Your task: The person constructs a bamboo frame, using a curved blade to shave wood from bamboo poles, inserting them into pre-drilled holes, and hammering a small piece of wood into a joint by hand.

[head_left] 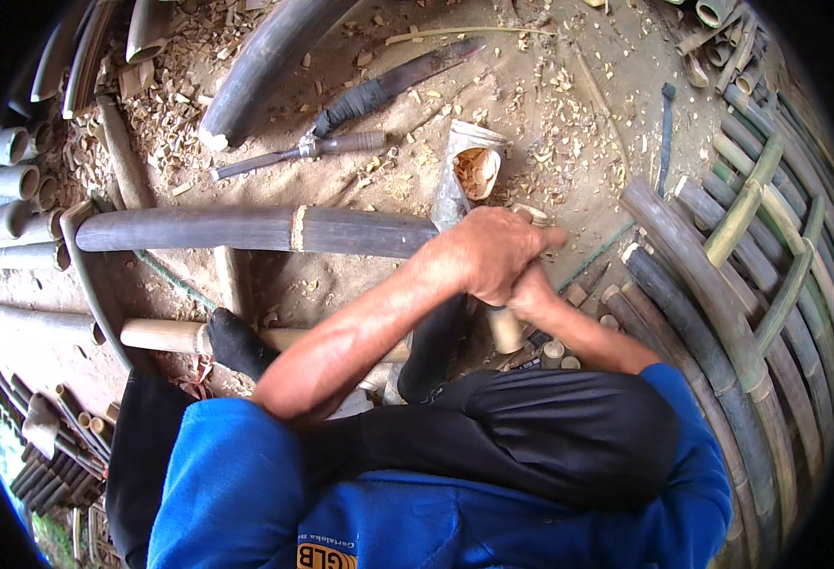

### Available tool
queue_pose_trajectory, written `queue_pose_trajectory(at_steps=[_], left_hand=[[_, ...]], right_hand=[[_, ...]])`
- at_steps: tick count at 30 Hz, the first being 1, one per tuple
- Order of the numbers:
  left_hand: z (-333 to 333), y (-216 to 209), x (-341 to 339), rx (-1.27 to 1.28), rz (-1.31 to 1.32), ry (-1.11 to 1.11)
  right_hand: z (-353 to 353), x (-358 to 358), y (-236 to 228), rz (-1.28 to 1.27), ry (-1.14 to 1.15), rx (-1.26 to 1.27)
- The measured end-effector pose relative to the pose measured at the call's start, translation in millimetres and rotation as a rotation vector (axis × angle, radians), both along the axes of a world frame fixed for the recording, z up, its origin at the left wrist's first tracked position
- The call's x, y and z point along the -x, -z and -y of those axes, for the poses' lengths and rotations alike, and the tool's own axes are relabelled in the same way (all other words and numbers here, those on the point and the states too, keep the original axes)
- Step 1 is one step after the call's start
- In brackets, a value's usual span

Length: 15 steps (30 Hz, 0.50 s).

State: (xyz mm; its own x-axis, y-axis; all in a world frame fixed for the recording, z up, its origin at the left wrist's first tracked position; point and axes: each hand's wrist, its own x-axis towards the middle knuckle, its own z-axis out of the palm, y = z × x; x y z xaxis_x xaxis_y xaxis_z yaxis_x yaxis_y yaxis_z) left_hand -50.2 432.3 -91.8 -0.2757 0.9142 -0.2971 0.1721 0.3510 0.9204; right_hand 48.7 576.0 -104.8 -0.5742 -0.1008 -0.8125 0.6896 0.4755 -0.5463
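My left hand (483, 251) and my right hand (533, 287) come together in front of me, the left lying over the right. Both are closed, and what they grip is mostly hidden between them. Just below them a pale, round-ended piece (506, 329) shows; whether it belongs to the held thing I cannot tell. A long dark bamboo pole (208, 230) lies crosswise from the left, its right end passing out of sight behind my left hand and wrist. Right beyond the hands, a cut bamboo tube (457, 142) with a whitish rim holds pale shavings (476, 172).
On the dirt ground lie a chisel (298, 155), a knife with a dark-wrapped handle (393, 85) and a thick dark bamboo (270, 66). Shavings (189, 104) are scattered about. Bamboo poles are stacked at the right (768, 284) and left (9, 204). A dark-covered foot (237, 341) rests near a pale pole (166, 335).
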Motion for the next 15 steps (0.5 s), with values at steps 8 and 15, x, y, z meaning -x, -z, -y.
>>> queue_pose_trajectory(at_steps=[8,15], left_hand=[[-31.4,1.3,-30.9,-0.217,-0.058,-0.773],[-3.9,1.9,-29.9,-0.217,-0.053,-0.561]], right_hand=[[-32.1,107.0,-45.5,0.098,-0.694,-0.278],[-22.1,50.4,-23.1,-0.1,-0.445,-0.123]])
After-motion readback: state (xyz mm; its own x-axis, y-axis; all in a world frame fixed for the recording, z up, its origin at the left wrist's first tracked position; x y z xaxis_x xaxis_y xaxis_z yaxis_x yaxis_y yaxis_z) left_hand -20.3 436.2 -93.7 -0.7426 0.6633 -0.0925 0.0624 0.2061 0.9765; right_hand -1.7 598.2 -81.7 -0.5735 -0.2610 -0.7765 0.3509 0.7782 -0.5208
